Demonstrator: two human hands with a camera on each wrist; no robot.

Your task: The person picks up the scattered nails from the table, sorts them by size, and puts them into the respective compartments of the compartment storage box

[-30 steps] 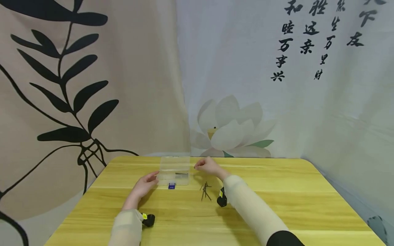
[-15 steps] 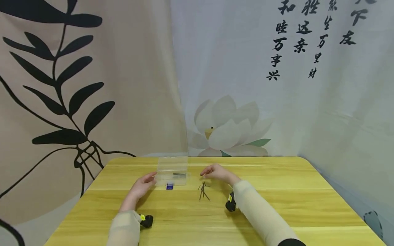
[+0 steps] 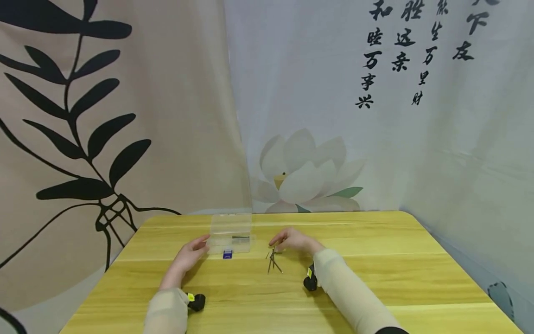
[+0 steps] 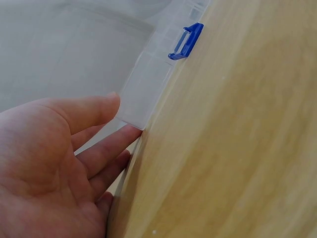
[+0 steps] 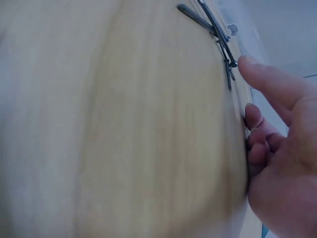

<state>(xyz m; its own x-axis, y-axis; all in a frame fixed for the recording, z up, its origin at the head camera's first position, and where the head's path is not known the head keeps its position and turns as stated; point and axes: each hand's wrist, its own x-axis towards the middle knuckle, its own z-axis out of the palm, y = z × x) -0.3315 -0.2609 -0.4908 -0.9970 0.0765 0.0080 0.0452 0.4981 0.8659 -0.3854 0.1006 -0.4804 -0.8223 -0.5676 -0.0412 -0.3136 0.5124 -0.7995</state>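
A clear plastic box (image 3: 217, 247) with a blue latch (image 3: 227, 254) stands with its lid raised near the back of the table. A dark thin piece (image 3: 240, 237) lies inside. My left hand (image 3: 187, 259) is at the box's left end; in the left wrist view its thumb and straight fingers (image 4: 106, 151) touch the corner. Right of the box, several thin dark nails (image 5: 195, 17) lie crossed in a small pile. Over the far end of that pile is my right hand (image 3: 295, 241), thumb tip (image 5: 250, 64) right at the nails, other fingers loosely bent, nothing seen between them.
The wooden table (image 3: 250, 301) ends at a back edge close behind the box, where a printed cloth (image 3: 187, 116) hangs. A black wrist camera (image 3: 197, 302) sits at the left sleeve, another camera (image 3: 310, 280) at the right.
My right hand has drawn away from the box's right side, then come down and slightly left to the nails. The left hand stays at the box. The head view has shifted a little.
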